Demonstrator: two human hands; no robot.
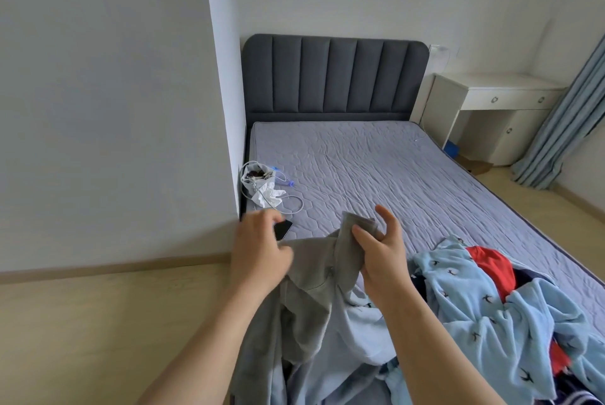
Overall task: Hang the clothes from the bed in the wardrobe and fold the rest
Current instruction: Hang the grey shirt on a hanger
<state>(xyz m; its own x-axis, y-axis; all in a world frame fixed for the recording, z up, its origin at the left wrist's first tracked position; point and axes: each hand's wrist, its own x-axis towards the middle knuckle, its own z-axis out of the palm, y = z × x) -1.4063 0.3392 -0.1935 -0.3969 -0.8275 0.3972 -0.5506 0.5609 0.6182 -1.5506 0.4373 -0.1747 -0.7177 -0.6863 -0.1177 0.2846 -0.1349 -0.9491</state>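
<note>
White walls close in a small bedroom where you stand at the foot of a bed [376,162] with a dark padded headboard [334,75]. Your left hand [258,254] curls its fingers round one edge of a grey garment [311,300], and your right hand [379,257] pinches its ribbed collar between thumb and fingers, lifting it above the mattress. Just to your right lies a heap of clothes [491,306], light blue with small dark birds, red and navy among them. A black phone [283,228], a white cable [294,205] and a white bag [258,180] sit near the wall. A white desk [497,100] stands beside blue curtains [569,103].
</note>
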